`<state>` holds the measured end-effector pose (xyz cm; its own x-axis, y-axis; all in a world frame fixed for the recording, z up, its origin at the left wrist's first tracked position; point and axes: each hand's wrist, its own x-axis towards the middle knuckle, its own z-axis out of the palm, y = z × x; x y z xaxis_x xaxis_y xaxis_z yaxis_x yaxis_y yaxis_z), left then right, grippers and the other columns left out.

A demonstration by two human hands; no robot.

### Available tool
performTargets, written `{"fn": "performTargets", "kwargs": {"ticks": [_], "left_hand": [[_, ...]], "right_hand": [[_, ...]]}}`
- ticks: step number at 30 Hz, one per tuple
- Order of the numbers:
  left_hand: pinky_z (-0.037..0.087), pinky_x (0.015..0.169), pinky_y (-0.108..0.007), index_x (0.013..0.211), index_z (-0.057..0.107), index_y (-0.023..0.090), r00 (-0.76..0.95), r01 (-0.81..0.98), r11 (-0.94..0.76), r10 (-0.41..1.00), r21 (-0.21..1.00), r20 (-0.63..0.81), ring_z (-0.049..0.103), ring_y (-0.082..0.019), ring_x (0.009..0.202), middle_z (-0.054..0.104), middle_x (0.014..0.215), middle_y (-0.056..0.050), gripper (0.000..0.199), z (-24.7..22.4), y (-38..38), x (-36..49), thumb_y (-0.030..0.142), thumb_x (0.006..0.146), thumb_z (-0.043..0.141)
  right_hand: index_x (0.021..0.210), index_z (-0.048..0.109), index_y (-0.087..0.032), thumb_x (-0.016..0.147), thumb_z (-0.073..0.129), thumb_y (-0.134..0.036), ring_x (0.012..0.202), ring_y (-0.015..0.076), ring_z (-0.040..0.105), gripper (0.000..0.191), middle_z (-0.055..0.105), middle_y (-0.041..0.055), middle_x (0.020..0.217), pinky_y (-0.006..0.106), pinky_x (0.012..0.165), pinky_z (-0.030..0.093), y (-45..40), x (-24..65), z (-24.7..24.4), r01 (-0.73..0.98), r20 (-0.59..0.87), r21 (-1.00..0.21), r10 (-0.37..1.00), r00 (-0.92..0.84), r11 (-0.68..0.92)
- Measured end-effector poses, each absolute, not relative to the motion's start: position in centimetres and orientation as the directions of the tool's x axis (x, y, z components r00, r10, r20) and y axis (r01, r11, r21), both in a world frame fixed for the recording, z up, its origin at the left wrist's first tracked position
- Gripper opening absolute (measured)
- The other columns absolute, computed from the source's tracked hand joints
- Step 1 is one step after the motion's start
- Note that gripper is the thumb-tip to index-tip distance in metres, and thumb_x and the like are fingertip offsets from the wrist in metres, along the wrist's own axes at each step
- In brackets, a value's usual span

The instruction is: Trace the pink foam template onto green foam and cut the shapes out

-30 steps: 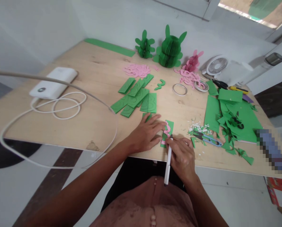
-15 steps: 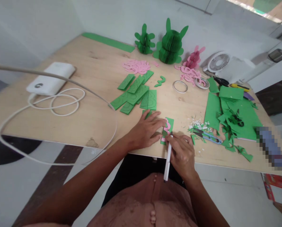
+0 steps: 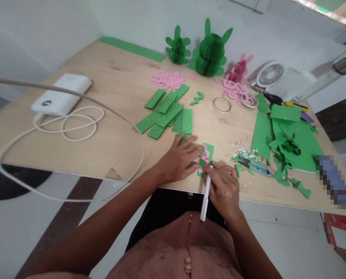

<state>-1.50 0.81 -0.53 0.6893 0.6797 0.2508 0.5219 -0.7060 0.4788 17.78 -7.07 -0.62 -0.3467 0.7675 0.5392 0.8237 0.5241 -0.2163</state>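
My right hand [image 3: 223, 190] is closed around a white pen [image 3: 206, 195], its dark tip pointing up at a small green paper strip [image 3: 210, 150]. On that strip lies a curvy pink paper cutout [image 3: 205, 155]. My left hand [image 3: 181, 162] lies flat with fingers spread, its fingertips pressing the cutout and strip against the table. Part of both is hidden under my fingers. Beyond the left hand are several green paper strips [image 3: 169, 115] with pencilled curved outlines. A green curvy cutout [image 3: 197, 98] lies to their right.
Blue-handled thread snips [image 3: 258, 167] lie beside paper scraps [image 3: 244, 153] to the right. Tape rolls [image 3: 249, 101], a pink cutout pile [image 3: 167, 80], green paper figures [image 3: 210, 54] and a small fan [image 3: 269, 73] stand farther back. A white power bank [image 3: 62, 95] with a looping cable is at left.
The camera view has shifted slightly. Both hands, the pen and the strip stay in nearly the same place.
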Motion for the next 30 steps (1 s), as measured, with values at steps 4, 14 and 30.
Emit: {"fn": "performTargets", "kwargs": {"ticks": [4,14,30], "left_hand": [[0.011,0.117,-0.058,0.112,0.061,0.021,0.695,0.527,-0.717,0.673,0.456,0.255,0.029,-0.031,0.142,0.058,0.138,-0.006,0.025,-0.51,0.76,-1.47,0.025,0.089,0.052],[0.012,0.117,-0.058,0.113,0.062,0.022,0.703,0.523,-0.725,0.664,0.448,0.255,0.031,-0.031,0.141,0.058,0.138,-0.004,0.026,-0.35,0.76,-1.45,0.024,0.090,0.050],[0.014,0.116,-0.057,0.109,0.063,0.021,0.694,0.503,-0.712,0.670,0.490,0.262,0.033,-0.031,0.141,0.059,0.138,-0.004,0.026,-0.32,0.93,-1.54,0.021,0.091,0.046]], "right_hand": [[0.117,0.065,-0.020,0.087,0.049,-0.002,0.101,0.0231,0.069,0.038,0.077,0.0081,0.096,0.038,0.089,0.042,-7.06,17.80,-0.65,0.823,0.535,-0.212,0.768,-0.353,0.527],[0.116,0.065,-0.019,0.089,0.051,-0.003,0.101,0.0221,0.069,0.034,0.077,0.0087,0.096,0.036,0.089,0.042,-7.07,17.59,-0.31,0.826,0.525,-0.216,0.775,-0.350,0.520],[0.114,0.065,-0.018,0.089,0.051,-0.004,0.100,0.0226,0.069,0.032,0.076,0.0098,0.097,0.037,0.088,0.043,-7.12,17.73,-0.56,0.827,0.535,-0.206,0.767,-0.353,0.524]]}}
